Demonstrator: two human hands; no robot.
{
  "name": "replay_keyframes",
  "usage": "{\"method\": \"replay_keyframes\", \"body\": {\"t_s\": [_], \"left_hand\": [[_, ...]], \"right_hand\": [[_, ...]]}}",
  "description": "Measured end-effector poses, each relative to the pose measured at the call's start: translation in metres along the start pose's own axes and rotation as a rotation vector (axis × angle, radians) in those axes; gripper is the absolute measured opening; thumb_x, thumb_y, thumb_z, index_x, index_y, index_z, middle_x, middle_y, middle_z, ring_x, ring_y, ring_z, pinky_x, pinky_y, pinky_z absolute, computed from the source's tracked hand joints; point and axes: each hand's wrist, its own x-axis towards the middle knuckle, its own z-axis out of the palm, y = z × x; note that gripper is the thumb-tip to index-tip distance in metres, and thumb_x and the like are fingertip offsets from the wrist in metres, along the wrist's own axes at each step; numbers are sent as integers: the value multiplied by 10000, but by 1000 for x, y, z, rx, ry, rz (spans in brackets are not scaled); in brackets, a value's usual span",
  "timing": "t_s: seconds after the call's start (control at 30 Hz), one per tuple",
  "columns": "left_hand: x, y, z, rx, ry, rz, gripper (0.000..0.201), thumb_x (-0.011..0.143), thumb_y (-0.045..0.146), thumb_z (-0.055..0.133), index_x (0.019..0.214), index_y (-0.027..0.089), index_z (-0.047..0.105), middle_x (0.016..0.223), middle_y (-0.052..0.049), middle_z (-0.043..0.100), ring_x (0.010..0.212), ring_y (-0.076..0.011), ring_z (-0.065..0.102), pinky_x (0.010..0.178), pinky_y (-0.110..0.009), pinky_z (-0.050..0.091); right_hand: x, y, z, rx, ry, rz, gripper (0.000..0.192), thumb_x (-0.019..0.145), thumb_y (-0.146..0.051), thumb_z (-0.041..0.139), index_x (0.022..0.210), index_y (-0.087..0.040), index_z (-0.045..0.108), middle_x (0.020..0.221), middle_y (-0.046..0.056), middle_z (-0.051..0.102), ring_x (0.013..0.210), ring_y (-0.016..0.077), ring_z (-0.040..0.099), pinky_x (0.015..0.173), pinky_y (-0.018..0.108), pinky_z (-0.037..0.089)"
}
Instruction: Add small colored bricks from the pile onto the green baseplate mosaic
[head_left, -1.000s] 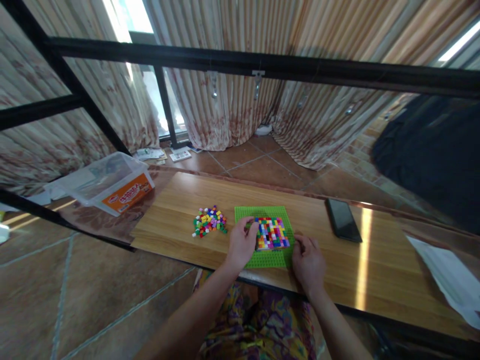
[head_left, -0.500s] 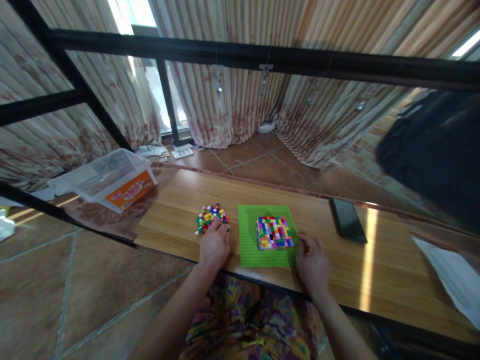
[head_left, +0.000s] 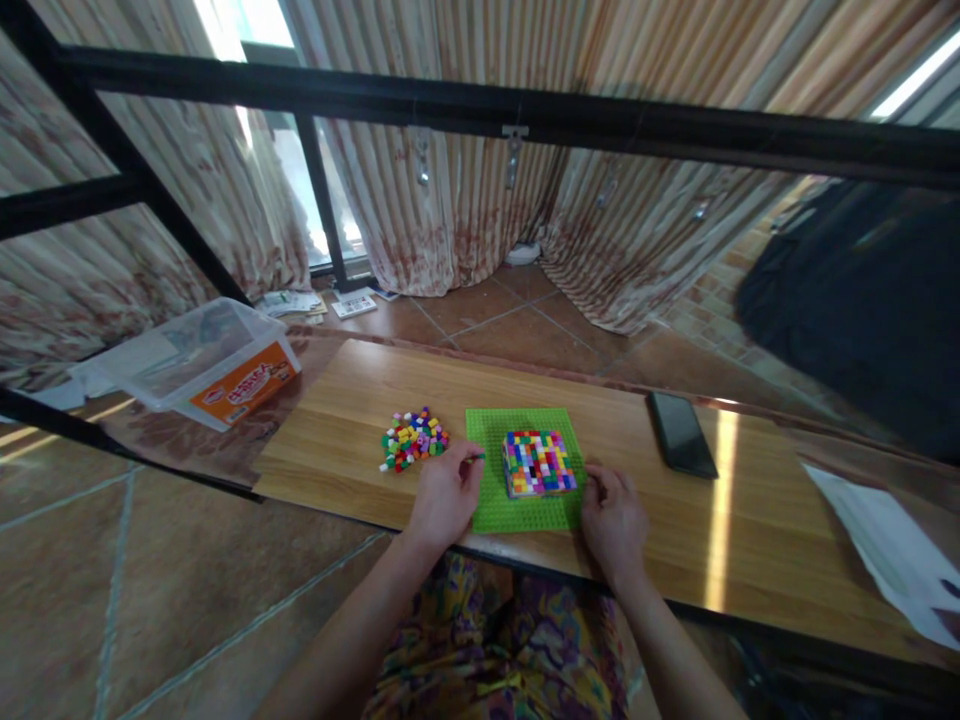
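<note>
A green studded baseplate [head_left: 487, 510] lies on the wooden table, bearing a low block of many-coloured small bricks [head_left: 538, 462] with a dark gap in its top. Over the plate's left edge, my left hand [head_left: 448, 492] is closed in a pinch on a small brick [head_left: 478, 457], dark green as far as I can see. My right hand [head_left: 616, 515] has its fingers curled, the tips at the baseplate's right edge, seemingly gripping it. Loose coloured bricks [head_left: 412, 440] form a pile left of the plate, just beyond my left hand.
A black phone [head_left: 681, 434] lies on the table [head_left: 330, 430] at the right, with white paper [head_left: 881, 545] farther right. A clear plastic box [head_left: 217, 350] with an orange label stands left of the table. A black metal bar [head_left: 450, 100] crosses beyond the table, before curtains.
My left hand has moved right from the loose pile to the baseplate's left edge, with a small brick in its fingertips. My right hand stays at the plate's right edge. The view has shifted slightly.
</note>
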Motion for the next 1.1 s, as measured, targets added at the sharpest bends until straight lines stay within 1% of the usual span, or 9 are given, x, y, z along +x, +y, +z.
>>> {"method": "replay_keyframes", "body": {"t_s": [0.13,0.27,0.43,0.57,0.73,0.93,1.1], "left_hand": [[9,16,11,-18,-14,31,157,819,141,534,901,211,648,804,12,684,689,-117,620,668,-235,483],[18,25,21,37,-36,109,168,830,139,528,896,219,661,872,-4,677,790,-134,621,732,-252,486],[25,35,30,233,-92,201,175,866,162,498,918,214,656,900,-20,649,850,-157,600,764,-274,468],[30,41,35,420,-162,227,199,893,194,471,986,216,645,938,-26,639,879,-165,586,776,-282,455],[34,42,41,593,-216,252,201,907,220,460,990,219,643,918,-34,637,861,-182,576,775,-310,445],[34,42,45,616,-206,261,201,906,203,451,988,202,634,890,-49,652,862,-197,583,780,-325,441],[30,45,42,569,-166,192,214,893,173,456,1041,204,608,866,-42,665,834,-189,596,756,-306,450]], "right_hand": [[0,-1,-1,10,4,4,289,860,-274,407,979,-169,648,1000,76,626,810,165,565,679,270,381],[0,-3,-1,19,-6,28,291,860,-274,408,981,-174,652,1013,67,625,825,162,571,676,265,374],[0,-4,-1,23,-4,31,288,865,-284,409,983,-181,652,1014,63,626,827,157,566,686,264,373],[1,-3,0,33,-4,24,283,861,-279,413,978,-178,650,988,58,629,841,159,573,707,264,389],[1,-2,1,42,6,30,282,857,-271,416,979,-181,654,1010,62,630,859,161,577,722,267,398],[0,-4,-1,32,-1,32,272,860,-262,417,981,-184,648,1010,57,627,842,154,576,692,260,392],[1,-3,0,38,0,19,265,858,-263,424,976,-181,646,991,56,627,844,154,574,698,259,392]]}}
